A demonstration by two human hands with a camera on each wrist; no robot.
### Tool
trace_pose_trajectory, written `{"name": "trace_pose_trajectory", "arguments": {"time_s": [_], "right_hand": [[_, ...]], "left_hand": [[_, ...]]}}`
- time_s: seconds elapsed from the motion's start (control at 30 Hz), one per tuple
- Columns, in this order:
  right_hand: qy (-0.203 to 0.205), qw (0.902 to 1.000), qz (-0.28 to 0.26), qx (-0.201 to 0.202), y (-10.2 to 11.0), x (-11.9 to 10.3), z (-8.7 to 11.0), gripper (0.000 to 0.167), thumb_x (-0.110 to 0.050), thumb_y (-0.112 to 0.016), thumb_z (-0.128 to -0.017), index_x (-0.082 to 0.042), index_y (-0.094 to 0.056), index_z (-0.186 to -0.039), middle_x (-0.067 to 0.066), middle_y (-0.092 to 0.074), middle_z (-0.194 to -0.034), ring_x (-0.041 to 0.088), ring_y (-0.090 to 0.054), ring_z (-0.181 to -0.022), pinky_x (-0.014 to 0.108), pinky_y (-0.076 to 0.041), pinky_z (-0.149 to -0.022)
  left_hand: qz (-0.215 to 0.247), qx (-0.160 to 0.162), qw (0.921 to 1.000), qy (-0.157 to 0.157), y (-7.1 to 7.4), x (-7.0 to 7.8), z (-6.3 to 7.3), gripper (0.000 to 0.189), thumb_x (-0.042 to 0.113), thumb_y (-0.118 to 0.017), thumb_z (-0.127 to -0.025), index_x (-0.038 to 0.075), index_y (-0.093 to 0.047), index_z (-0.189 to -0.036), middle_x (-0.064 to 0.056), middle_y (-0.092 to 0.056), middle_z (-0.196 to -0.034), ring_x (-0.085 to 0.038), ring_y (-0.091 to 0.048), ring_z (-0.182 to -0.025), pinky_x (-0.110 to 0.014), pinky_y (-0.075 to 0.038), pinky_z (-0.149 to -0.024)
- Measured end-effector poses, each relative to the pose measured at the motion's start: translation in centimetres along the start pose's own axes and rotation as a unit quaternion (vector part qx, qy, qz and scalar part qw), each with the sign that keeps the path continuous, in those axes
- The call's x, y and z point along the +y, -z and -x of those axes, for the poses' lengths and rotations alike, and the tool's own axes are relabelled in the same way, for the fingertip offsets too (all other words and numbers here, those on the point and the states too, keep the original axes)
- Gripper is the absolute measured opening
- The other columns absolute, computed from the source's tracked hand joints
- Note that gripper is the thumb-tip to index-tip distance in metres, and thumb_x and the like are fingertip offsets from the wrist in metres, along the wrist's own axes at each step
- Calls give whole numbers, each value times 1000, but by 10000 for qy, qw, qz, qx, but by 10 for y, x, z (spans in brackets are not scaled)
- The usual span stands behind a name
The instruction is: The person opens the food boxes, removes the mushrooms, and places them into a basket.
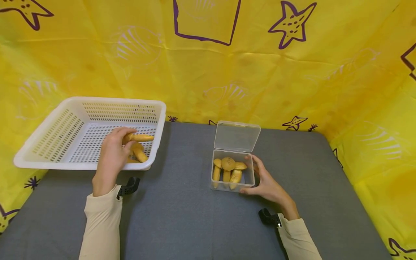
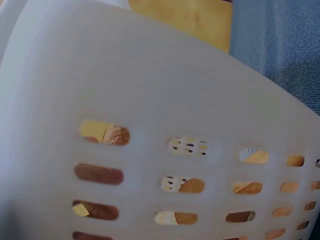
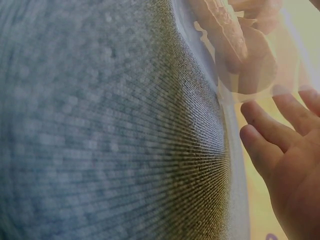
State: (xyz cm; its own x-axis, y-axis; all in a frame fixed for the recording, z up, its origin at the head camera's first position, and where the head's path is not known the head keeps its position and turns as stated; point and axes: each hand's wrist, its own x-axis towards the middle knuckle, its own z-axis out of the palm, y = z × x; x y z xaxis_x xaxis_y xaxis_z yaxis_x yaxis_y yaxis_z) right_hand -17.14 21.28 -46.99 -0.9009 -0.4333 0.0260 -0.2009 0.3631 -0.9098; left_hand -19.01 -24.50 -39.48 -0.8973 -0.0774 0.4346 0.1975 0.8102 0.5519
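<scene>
Pinches a mushroom [image 1: 139, 138] with the nearer left hand [image 1: 113, 148], long axis toward three o'clock, and grips the clear box [image 1: 232, 182], just past three o'clock from there, with the right hand [image 1: 267, 183].

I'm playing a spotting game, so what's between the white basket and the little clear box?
Just bare gray tabletop between the white basket and the clear box; the head view shows it.

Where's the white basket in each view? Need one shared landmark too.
Head: white basket on the left side, about mid-height.
Left wrist: its slotted wall, close up, fills most of the frame.
Right wrist: not in it.
Shared landmark: yellow backdrop, across the top in head, top centre in left wrist, right side in right wrist.
</scene>
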Motion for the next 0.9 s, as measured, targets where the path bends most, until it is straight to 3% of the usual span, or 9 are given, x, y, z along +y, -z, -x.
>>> {"name": "trace_pose_trajectory", "arguments": {"time_s": [0.2,0.4,0.57,0.8,0.9], "right_hand": [[0,10000,30,10,0,0,0,114,-12,-89,-72,-16,-13,-156,16,-23,-163,41,-26,-148,65,-25,-113],[-33,10000,40,22,0,0,1,114,-12,-89,-71,-16,-12,-156,16,-22,-163,41,-26,-148,66,-25,-113],[-17,10000,8,22,0,-1,1,114,-11,-89,-71,-16,-12,-156,17,-23,-163,41,-26,-148,65,-25,-113],[-32,10000,16,18,0,-1,0,114,-12,-89,-71,-17,-12,-156,16,-24,-162,40,-28,-147,64,-26,-112],[-40,10000,38,22,0,0,0,114,-12,-89,-72,-17,-12,-156,16,-23,-162,40,-27,-147,64,-27,-112]], "left_hand": [[-44,142,9997,-184,-2,0,0,34,-15,-65,-85,-4,-68,-116,-30,-58,-119,-48,-52,-110,-61,-39,-96],[-43,196,9992,-336,-2,1,-1,38,-21,-61,-82,-6,-66,-117,-29,-64,-117,-49,-56,-107,-60,-40,-96],[85,-12,9996,-282,0,1,-1,37,-22,-60,-82,-5,-65,-114,-28,-66,-111,-47,-58,-103,-59,-43,-92],[235,-136,9991,-329,1,-1,-1,39,-20,-64,-82,-4,-65,-117,-26,-64,-118,-45,-58,-110,-60,-43,-96],[236,-331,9987,-316,1,-2,-1,39,-17,-64,-84,-4,-63,-121,-27,-63,-122,-46,-57,-114,-61,-42,-98]]}}
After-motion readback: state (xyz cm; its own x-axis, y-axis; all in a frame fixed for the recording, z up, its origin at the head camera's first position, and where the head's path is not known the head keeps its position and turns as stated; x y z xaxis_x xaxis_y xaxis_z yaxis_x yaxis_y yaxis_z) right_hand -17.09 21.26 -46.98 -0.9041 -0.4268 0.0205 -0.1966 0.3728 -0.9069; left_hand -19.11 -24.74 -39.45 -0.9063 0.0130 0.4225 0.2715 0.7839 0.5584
